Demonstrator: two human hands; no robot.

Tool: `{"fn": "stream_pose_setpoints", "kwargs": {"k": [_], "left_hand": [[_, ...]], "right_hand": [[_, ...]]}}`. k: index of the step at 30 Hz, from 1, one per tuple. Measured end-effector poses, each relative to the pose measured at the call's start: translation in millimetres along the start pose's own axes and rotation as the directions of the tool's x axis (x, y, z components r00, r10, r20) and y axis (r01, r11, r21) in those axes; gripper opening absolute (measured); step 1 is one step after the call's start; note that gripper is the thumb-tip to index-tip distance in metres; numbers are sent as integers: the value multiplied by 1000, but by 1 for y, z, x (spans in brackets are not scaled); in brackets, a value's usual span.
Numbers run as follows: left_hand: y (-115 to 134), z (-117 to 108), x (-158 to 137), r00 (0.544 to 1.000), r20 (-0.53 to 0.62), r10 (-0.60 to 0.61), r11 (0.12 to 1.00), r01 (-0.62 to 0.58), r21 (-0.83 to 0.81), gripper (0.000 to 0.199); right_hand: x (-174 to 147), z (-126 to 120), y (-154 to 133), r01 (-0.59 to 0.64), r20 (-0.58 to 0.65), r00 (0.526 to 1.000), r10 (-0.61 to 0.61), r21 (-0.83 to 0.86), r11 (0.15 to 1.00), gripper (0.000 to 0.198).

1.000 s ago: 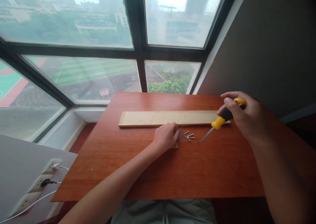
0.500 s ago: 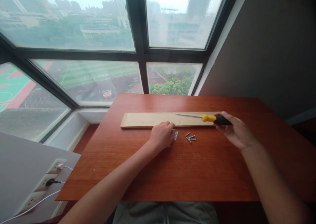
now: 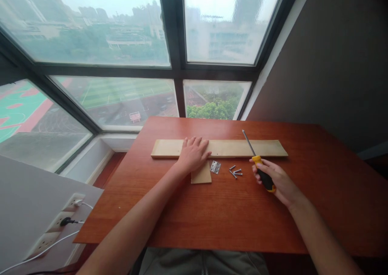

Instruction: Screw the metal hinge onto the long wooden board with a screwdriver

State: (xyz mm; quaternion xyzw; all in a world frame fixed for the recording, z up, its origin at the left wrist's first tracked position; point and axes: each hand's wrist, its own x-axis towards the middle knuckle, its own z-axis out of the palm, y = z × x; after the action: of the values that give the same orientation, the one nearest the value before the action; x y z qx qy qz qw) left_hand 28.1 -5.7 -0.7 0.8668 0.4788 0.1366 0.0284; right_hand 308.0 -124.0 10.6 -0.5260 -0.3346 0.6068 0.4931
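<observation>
My left hand (image 3: 194, 152) lies flat with fingers spread over the long pale wooden board (image 3: 242, 147). Partly under that wrist is a small piece of wood (image 3: 201, 175), its far end hidden by the hand. Just right of it a silver hinge (image 3: 215, 167) rests opened out on the table. Several screws (image 3: 235, 171) lie in a loose group between the hinge and my right hand (image 3: 271, 176). That hand is wrapped round the black and yellow handle of a screwdriver (image 3: 256, 159), whose shaft points up and away, crossing above the board.
Everything lies on a reddish-brown wooden table (image 3: 169, 214). Large windows (image 3: 121, 93) rise beyond its far edge, and a dark wall (image 3: 330, 65) stands at the right. Wall sockets (image 3: 57, 222) with plugged-in cables are at the lower left.
My left hand has moved from beside the hinge up onto the board and spread out, uncovering the hinge and small wood piece. The screwdriver has swung from pointing left to pointing away.
</observation>
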Motion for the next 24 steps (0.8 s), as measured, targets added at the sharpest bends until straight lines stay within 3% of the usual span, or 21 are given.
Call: {"fn": "stream_pose_setpoints", "kwargs": {"k": [4,11,15,20,24], "left_hand": [[-23,-6,-2,1000,-9,-12,1000,12,20,46],[-107,-29,-27,990,6,-141,982,139,125,52],[-142,-44,-44,976,2,-218,957,214,195,55],[-159,-49,-52,972,9,-236,949,229,216,56],[-139,-45,-48,969,-63,-238,936,246,253,51]], "right_hand": [[2,3,3,57,-47,997,-62,-99,993,32],[0,3,13,75,-94,991,-99,-230,970,34],[2,3,20,71,-113,988,-102,-249,966,36],[9,2,29,87,-117,985,-130,-314,946,44],[12,3,33,92,-138,979,-149,-349,932,48]]}}
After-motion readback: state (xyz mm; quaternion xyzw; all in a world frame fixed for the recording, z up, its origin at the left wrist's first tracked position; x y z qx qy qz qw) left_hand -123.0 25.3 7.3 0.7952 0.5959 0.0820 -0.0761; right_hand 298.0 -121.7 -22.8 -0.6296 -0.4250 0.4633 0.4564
